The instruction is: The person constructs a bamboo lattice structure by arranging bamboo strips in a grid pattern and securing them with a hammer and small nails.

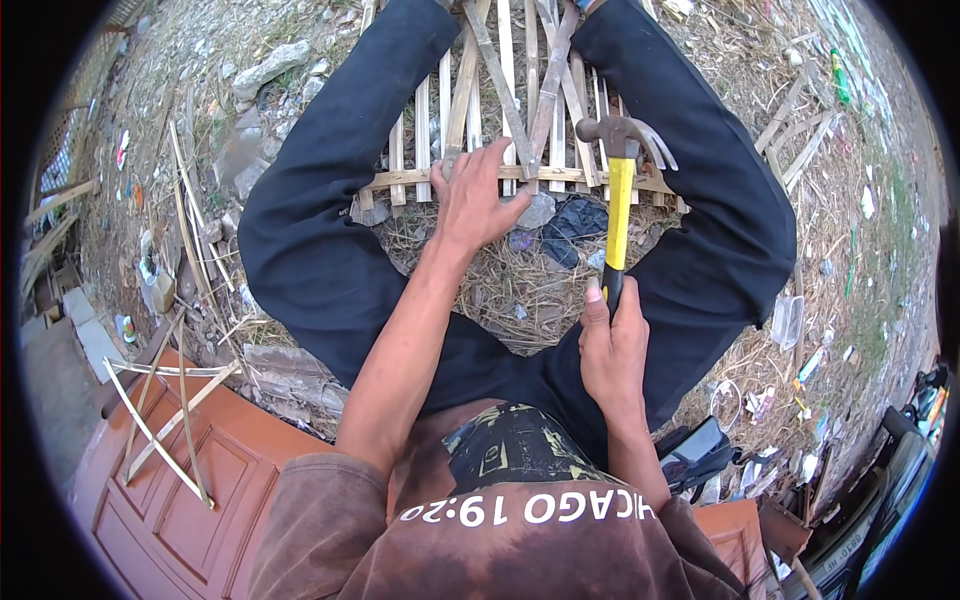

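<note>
My right hand [614, 350] is closed around the black grip of a claw hammer [620, 205]. Its yellow handle points up and its rusty head hangs over the right part of a wooden slat frame [555, 174]. Thin upright slats [507, 80] cross a horizontal strip there, with several slanted pieces lying over them. My left hand [472, 200] rests on the strip at the foot of a slanted slat, its fingers spread and the thumb apart. The undersides of its fingers are hidden. My legs [320, 170] in black trousers flank the frame.
Dry grass, stones [270, 70] and litter cover the ground. Brown door panels [190, 500] lie at the lower left with loose wood strips [160, 420] on top. A black bag [700, 450] sits by my right elbow. A plastic container [787, 322] lies beyond my right knee.
</note>
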A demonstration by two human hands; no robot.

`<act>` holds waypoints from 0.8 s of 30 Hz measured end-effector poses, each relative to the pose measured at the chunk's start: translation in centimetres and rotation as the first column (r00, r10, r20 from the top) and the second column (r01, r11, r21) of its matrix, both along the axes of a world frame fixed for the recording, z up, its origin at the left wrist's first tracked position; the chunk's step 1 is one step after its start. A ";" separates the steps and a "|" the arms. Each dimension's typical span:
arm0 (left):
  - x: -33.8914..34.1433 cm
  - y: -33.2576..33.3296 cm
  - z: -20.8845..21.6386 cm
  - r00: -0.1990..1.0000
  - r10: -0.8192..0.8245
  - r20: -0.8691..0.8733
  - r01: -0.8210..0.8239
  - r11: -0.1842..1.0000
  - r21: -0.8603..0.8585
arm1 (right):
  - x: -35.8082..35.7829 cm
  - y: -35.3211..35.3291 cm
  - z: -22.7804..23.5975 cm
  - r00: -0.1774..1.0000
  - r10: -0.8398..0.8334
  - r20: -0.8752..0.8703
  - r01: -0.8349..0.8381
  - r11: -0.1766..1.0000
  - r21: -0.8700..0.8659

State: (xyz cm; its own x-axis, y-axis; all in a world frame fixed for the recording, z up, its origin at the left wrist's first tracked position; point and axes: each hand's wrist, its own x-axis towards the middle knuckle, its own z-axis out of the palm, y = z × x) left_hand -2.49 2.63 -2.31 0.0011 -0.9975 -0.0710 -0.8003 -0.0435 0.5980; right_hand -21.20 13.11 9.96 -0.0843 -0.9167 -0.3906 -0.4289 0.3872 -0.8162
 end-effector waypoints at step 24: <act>0.0 1.0 0.3 0.919 -0.199 0.341 0.194 0.980 0.051 | -1.1 4.1 0.2 1.000 -0.008 0.013 0.010 0.995 -0.101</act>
